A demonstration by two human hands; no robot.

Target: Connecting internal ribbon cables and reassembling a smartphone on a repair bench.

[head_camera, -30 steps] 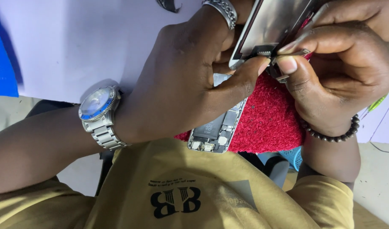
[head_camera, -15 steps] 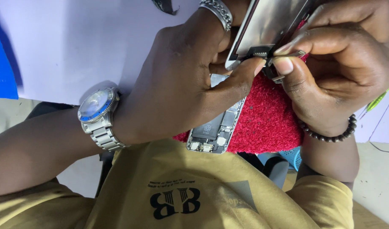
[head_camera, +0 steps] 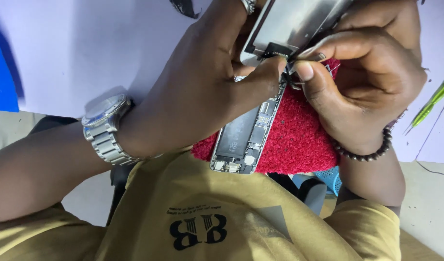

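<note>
An opened phone body (head_camera: 244, 140) with its battery and small parts showing lies on a red cloth (head_camera: 299, 137) at the table's near edge. My left hand (head_camera: 207, 82), with a metal watch (head_camera: 105, 128) on the wrist, grips the phone and props up its lifted screen panel (head_camera: 292, 21); the thumb presses near the hinge end. My right hand (head_camera: 364, 79), wearing a bead bracelet (head_camera: 367, 153), pinches a thin tool (head_camera: 306, 60) at the connector where the screen meets the body. Most of the tool is hidden by the fingers.
A white sheet (head_camera: 86, 53) covers the table, with a blue piece (head_camera: 2, 72) at the left edge. A green tool (head_camera: 432, 104) lies at the right. A dark small object (head_camera: 185, 7) sits at the top. My yellow shirt (head_camera: 222, 217) fills the foreground.
Both hands and the phone have held nearly the same place. My right fingers have shifted slightly at the connector, and the view has crept a little.
</note>
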